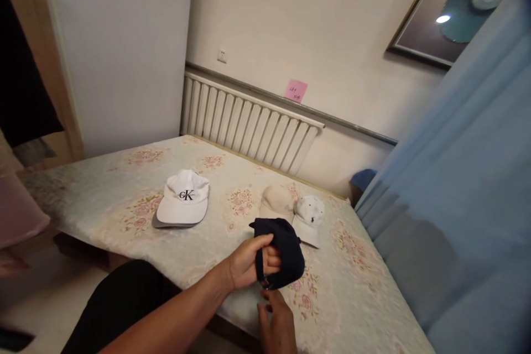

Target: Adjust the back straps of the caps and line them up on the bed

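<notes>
Gripping the dark cap over the surface, the left hand has its thumb outside and its fingers curled inside the back opening! Right hand just below those fingers: its fingertips are bunched at the lower end of the strap, but whether they pinch it, I cannot tell. Down already: a beige cap and a small-logo white cap just beyond the fingers, a lettered white cap well to their left. The dark one looks mid-handling, not yet set down.
</notes>
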Motion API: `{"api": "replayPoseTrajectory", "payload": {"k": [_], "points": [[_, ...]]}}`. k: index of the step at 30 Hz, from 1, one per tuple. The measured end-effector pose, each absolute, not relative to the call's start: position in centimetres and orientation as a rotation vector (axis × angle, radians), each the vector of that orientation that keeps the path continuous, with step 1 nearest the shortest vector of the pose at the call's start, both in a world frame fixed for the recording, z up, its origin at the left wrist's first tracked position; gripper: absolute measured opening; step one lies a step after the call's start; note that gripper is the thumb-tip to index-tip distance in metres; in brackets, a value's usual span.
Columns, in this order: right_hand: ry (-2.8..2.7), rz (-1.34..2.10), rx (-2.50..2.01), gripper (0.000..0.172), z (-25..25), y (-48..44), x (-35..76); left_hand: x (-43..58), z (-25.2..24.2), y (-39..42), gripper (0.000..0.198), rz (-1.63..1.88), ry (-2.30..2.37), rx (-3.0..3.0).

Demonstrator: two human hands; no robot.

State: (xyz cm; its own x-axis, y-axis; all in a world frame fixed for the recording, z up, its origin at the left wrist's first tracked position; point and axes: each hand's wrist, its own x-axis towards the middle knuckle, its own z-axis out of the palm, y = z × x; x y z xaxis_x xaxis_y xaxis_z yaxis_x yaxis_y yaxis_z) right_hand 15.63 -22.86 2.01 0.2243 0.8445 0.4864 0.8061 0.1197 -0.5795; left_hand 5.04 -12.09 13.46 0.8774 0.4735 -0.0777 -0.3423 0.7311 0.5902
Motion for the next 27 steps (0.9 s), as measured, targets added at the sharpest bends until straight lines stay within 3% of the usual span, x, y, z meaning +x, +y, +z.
{"api": "replayPoseTrajectory", "payload": {"k": [4,10,13,20,23,27], "points": [[-1.6,0.089,-1.645,0.022,1.2,-24.2,15.1,4.1,12.0,-13.9,0.04,0.414,0.197,0.541],[-1.834,0.257,-1.496,0.021,5.7,-25.9,13.6,3.1,12.8,-14.9,0.055,0.405,0.18,0.517],[-1.736,0.178,-1.314,0.016,8.6,-26.6,12.8,3.1,12.7,-15.1,0.048,0.39,0.212,0.488],[-1.709,-0.382,-1.298,0.038,13.6,-26.1,12.6,3.1,12.7,-16.4,0.023,0.489,0.311,0.447],[-1.883,-0.449,-1.374,0.048,13.4,-24.8,13.0,2.9,12.8,-16.8,0.009,0.573,0.391,0.431],[-1.843,-0.43,-1.46,0.054,11.2,-23.6,15.0,2.7,12.3,-16.7,0.015,0.598,0.317,0.435]]}}
